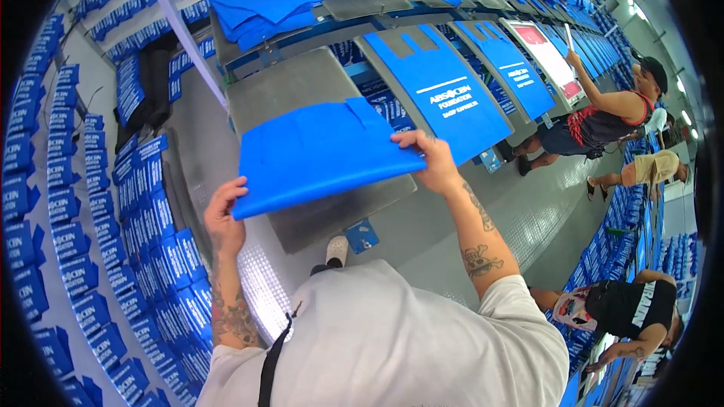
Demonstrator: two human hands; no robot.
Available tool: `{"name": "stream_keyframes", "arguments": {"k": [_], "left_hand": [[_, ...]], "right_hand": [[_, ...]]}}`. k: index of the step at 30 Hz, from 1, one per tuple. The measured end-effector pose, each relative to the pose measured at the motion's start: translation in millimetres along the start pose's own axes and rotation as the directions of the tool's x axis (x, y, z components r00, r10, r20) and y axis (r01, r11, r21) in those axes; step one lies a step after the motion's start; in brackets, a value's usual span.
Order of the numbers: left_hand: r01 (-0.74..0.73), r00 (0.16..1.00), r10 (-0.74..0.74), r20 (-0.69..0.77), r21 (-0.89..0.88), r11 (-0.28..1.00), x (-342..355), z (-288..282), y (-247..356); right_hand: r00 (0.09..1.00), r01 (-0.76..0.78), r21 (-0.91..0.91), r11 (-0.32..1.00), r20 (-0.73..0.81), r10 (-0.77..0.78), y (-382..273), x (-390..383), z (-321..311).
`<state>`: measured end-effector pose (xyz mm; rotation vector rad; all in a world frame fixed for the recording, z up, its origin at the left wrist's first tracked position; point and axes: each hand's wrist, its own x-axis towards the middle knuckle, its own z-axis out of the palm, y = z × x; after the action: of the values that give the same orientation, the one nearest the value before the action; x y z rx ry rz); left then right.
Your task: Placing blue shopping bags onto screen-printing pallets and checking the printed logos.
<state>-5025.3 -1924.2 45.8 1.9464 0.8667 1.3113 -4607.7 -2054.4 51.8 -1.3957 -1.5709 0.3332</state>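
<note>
A blue fabric tote bag [317,152], folded over at its near edge, hangs between my two hands above a grey board [332,215]. My left hand [228,215] is closed on the bag's near left corner, with the thumb and fingers pinching the fold. At the near right corner my right hand [431,160] also pinches the fold. The bag's far part, with a handle strip at its right, overlaps the board, and I cannot tell whether it touches. No print shows on the side facing up.
Printed blue bags lie on boards to the right, the nearest a large bag [452,90]. Unprinted bags [264,11] are heaped at the far side. A person [611,117] works at a white-framed screen [544,60]. Printed bags [64,249] hang in rows at left.
</note>
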Motion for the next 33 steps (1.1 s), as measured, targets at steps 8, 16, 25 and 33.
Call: {"name": "stream_keyframes", "arguments": {"k": [8, 16, 25, 33], "left_hand": [[0.373, 0.922, -0.384, 0.051, 0.156, 0.915, -87, 8, -34], [0.66, 0.751, -0.658, -0.06, 0.115, 0.742, -50, 36, -87], [0.822, 0.57, -0.822, -0.009, 0.021, 0.57, -91, 44, -119], [0.9, 0.428, -0.9, 0.086, -0.126, 0.417, -89, 26, -91]], "right_hand": [[0.911, -0.394, 0.03, 0.919, 0.148, 0.386, 35, -73, 35], [0.765, -0.643, 0.188, 0.743, 0.096, 0.637, 83, -29, 77], [0.563, -0.827, 0.058, 0.56, 0.093, 0.821, 107, -57, 105], [0.584, -0.767, 0.468, 0.439, 0.223, 0.781, 72, -39, 101]]}}
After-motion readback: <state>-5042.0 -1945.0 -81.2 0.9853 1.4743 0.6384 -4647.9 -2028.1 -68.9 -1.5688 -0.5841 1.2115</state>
